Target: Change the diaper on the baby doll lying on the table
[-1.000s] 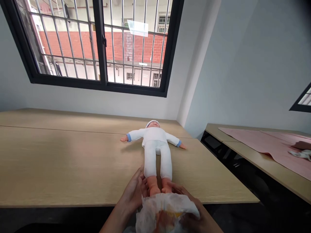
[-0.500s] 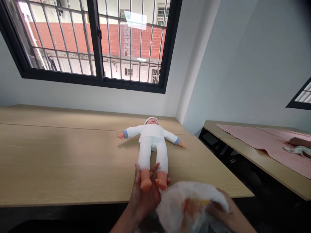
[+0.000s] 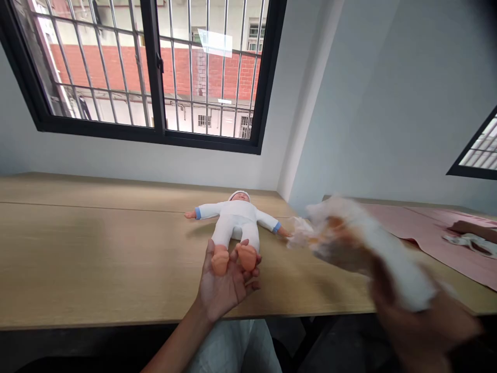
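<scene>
A baby doll (image 3: 238, 211) in a white outfit with blue cuffs and a white cap lies on its back, arms spread. Palm up beneath its feet is my left hand (image 3: 229, 282), its fingers curled around the ankles and lifting the feet a little off the table. To the doll's right, my right hand (image 3: 419, 316) grips a white diaper (image 3: 399, 259) smeared with brownish orange. Motion blurs the diaper and the hand, and the diaper's crumpled far end overlaps the doll's hand in view.
The doll is on a light wooden table (image 3: 97, 259) against the wall below a barred window (image 3: 155, 132). At the right, another table bears a pink cloth (image 3: 423, 228), where another person's hand (image 3: 469, 228) touches a white patterned cloth (image 3: 469, 242).
My right hand has swung the diaper away from the doll's feet, up and to the right. My left hand has raised the doll's feet and moved slightly forward.
</scene>
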`<state>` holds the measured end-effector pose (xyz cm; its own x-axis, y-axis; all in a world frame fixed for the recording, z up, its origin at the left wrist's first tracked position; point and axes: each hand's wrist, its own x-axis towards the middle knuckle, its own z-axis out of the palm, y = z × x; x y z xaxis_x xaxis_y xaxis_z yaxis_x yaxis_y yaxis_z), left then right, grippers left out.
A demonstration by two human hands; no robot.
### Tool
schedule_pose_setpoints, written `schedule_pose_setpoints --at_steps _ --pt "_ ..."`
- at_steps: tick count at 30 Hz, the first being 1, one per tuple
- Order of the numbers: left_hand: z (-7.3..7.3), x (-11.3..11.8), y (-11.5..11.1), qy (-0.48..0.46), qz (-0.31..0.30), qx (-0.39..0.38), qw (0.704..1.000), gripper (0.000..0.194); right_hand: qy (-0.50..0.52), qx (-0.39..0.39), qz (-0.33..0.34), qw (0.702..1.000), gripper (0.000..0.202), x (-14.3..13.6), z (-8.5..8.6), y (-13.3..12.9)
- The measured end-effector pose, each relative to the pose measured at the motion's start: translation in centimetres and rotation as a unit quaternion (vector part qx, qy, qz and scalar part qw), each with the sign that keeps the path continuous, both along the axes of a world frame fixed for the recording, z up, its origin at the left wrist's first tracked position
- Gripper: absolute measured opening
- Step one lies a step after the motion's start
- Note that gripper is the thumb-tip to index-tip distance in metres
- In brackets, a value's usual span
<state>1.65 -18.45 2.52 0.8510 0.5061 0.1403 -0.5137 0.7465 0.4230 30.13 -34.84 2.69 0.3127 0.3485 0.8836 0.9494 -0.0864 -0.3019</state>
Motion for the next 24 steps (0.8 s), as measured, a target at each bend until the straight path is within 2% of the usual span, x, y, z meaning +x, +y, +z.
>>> schedule_pose_setpoints --at_steps 1,2,4,7,10,13,17,24 --pt "0.6 -0.1 0.3 -0.006 0.003 0.008 1.0 0.073 -0.09 0.017 0.026 0.995 0.041 -1.6 -1.4 0.9" --pt "1.3 -0.3 0.5 -0.012 0.008 0.016 1.0 0.07 -0.165 -0.027 0.1 0.981 0.038 -3.1 -2.8 2.0" --pt "2.6 -0.5 1.1 -0.017 0.02 0.03 0.999 0.062 -0.221 -0.15 0.202 0.942 0.051 -5.6 -5.5 3.9" --pt "4.6 -0.4 2.0 -0.017 0.033 0.046 0.998 0.053 -0.196 -0.228 0.263 0.917 0.058 -7.6 -9.0 6.0" --pt "6.2 0.3 2.8 -0.02 0.025 0.063 0.998 0.051 -0.158 -0.263 0.285 0.908 0.058 -8.4 -10.9 6.9" --pt "7.4 1.4 3.2 -0.03 0.021 0.081 0.996 0.049 -0.121 -0.316 0.301 0.891 0.058 -9.6 -10.8 7.3" --pt "8.6 2.7 3.7 -0.041 0.01 0.105 0.994 0.046 -0.076 -0.374 0.36 0.851 0.064 -11.1 -8.9 8.3" --pt "12.5 4.4 6.9 -0.05 -0.019 0.133 0.99 0.044 -0.029 -0.387 0.49 0.781 0.056 -10.8 -6.7 10.8"
